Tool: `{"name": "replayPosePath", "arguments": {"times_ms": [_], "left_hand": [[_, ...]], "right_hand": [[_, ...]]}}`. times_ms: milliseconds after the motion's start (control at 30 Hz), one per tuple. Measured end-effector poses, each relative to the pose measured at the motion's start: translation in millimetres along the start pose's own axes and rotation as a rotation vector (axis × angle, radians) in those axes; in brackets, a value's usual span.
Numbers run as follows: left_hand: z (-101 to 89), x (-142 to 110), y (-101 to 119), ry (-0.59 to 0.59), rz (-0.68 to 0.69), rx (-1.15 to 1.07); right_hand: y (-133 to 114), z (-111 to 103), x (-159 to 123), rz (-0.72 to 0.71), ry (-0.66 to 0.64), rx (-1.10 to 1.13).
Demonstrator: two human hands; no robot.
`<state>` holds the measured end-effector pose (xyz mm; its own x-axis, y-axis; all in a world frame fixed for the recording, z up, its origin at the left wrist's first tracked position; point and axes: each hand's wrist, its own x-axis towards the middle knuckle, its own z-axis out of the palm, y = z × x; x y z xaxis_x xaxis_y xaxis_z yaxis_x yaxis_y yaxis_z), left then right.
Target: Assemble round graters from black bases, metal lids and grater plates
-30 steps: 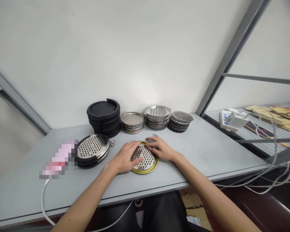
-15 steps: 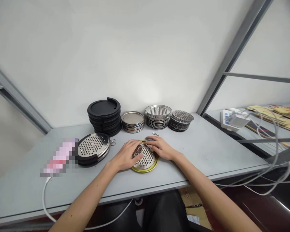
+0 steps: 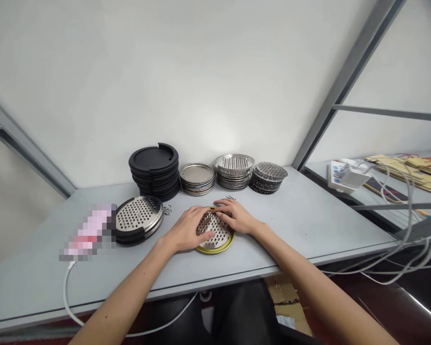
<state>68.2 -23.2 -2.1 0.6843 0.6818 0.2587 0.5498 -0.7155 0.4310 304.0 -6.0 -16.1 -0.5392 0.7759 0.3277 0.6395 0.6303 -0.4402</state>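
Note:
A round metal grater plate [image 3: 217, 231] with a yellow-green rim lies flat on the table in front of me. My left hand [image 3: 188, 228] grips its left side, thumb laid over the holes and fingers bent around the far left edge. At the far right edge, my right hand [image 3: 237, 215] has its fingertips closed on the rim, close to the left fingertips. What may be pinched there is hidden. Just beyond the right fingers lies a small metal wire clip [image 3: 231, 197].
Behind stand stacks of black rings [image 3: 154, 167], plain metal discs [image 3: 197, 178], rimmed grater plates [image 3: 234, 170] and rough grating discs [image 3: 269, 175]. Black-edged graters [image 3: 139, 215] and wire clips [image 3: 167, 210] lie left, beside a blurred pink object [image 3: 93, 225] on a white cable [image 3: 65, 292]. A power strip [image 3: 339, 177] sits right.
My right fingers have shifted slightly left along the far rim toward my left hand. The plate stays in place, and the view has tipped slightly.

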Motion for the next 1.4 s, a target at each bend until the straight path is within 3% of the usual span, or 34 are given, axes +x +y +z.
{"name": "replayPosePath", "arguments": {"times_ms": [367, 700, 1400], "left_hand": [[-2.9, -0.1, 5.5, 0.037, 0.004, -0.018], [6.6, -0.8, 1.7, 0.113, -0.026, -0.022], [5.1, 2.2, 13.3, 0.115, -0.058, 0.057]], "right_hand": [[-3.1, 3.4, 0.2, -0.010, 0.068, 0.033], [-9.4, 10.3, 4.3, 0.002, 0.036, -0.018], [-6.5, 10.2, 4.2, -0.112, 0.045, 0.068]]}}
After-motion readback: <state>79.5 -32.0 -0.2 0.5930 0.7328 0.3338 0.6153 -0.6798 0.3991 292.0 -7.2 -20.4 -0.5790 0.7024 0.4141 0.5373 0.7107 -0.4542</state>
